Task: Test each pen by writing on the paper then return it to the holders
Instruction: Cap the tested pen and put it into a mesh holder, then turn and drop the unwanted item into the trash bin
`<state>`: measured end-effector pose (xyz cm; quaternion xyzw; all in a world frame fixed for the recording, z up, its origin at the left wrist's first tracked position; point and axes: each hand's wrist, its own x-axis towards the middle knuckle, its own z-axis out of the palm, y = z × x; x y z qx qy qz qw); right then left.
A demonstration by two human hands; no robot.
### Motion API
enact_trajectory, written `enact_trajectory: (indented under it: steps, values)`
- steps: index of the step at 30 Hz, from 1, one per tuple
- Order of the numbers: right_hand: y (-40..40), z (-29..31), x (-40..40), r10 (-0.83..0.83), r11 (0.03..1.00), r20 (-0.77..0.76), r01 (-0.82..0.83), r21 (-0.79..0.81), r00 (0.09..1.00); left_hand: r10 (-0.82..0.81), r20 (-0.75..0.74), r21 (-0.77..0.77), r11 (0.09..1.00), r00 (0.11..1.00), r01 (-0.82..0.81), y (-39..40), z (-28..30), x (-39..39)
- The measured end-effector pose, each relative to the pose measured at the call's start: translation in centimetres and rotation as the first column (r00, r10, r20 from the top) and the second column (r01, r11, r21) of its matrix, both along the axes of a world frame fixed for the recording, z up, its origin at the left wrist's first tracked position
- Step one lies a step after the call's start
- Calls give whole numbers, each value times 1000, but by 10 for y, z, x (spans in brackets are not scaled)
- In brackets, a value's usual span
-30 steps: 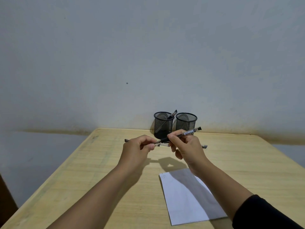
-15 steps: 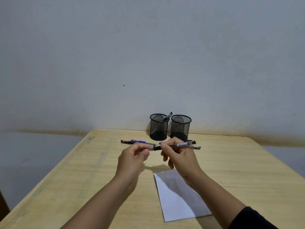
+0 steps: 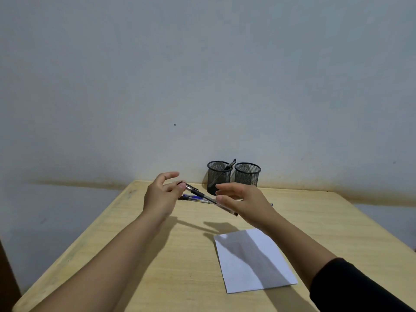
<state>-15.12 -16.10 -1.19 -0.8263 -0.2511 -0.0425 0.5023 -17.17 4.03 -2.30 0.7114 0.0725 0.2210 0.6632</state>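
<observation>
My left hand [image 3: 162,194] pinches the clip end of a black pen [image 3: 202,195] above the table. The pen slants down to the right, its tip showing below my right hand [image 3: 245,202]. That hand's fingers are spread and relaxed beside the barrel; a grip on it is not visible. Several pens [image 3: 194,198] lie on the table behind the hands. Two black mesh holders stand by the wall: the left holder [image 3: 217,179] has one pen [image 3: 231,164] leaning in it, and the right holder [image 3: 247,175] shows none. White paper [image 3: 254,262] lies near my right forearm.
The wooden table [image 3: 135,255] ends at a grey wall behind the holders. Its left edge runs diagonally towards me, and its right edge drops off near the right of the frame. Another pen's end [image 3: 271,204] peeks out past my right hand.
The pen has swung from nearly level to slanting down right. My right hand has let go of the barrel and spread its fingers. My left hand has moved left, still holding the pen's end.
</observation>
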Motion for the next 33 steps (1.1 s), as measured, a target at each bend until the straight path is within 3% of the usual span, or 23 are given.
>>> enact_trajectory:
  steps: [3,9,12,15,19,24,28,33]
  values:
    - [14,11,2,-37,995,56,42,-90,998,-24,22,114,993,999,21,-16,13,-6]
    - [19,29,1,-133,983,157,151,-107,979,-65,65,206,977,996,50,-40,37,-5]
    - [9,40,2,-191,964,204,222,-146,960,-90,49,367,928,995,66,-44,46,-1]
    - [-7,52,1,-244,939,228,289,-187,942,-89,-30,606,791,996,89,-47,52,5]
    - [-32,65,2,-345,891,208,389,-235,915,-95,-121,768,621,988,154,-61,58,17]
    - [-67,79,-6,-478,830,167,506,-237,862,-145,-218,878,402,965,259,-96,61,31]
    - [-102,89,-15,-597,727,198,629,-276,777,-191,-199,935,258,961,244,-132,65,40]
    - [-148,102,-39,-711,544,257,744,-388,655,-268,-231,945,166,935,281,-180,69,46]
